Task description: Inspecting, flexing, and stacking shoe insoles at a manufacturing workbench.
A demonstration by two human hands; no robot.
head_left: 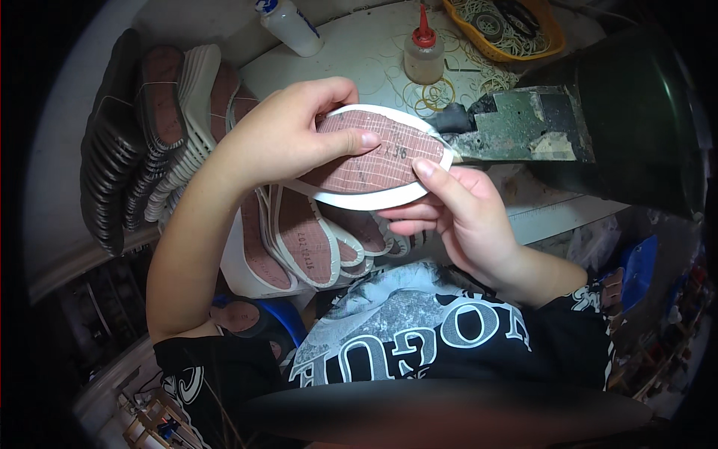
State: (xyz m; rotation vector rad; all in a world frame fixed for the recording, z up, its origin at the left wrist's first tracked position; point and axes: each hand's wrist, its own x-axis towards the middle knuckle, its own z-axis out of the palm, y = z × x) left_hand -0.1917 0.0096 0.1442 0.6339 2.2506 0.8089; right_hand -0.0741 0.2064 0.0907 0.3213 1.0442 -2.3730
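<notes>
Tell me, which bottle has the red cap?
The small clear glue bottle standing beside the yellow basket. The white bottle further left has a blue cap instead.

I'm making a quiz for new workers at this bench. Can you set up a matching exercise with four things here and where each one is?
Things:
1. shoe sole
2. glue bottle
3. yellow tray
4. stacked soles

Places:
A. far right on the bench, holding rubber bands
B. standing on the bench beyond the hands
C. piled at the left
D. held between left hand and right hand

Pairs: 1-D, 2-B, 3-A, 4-C
</notes>
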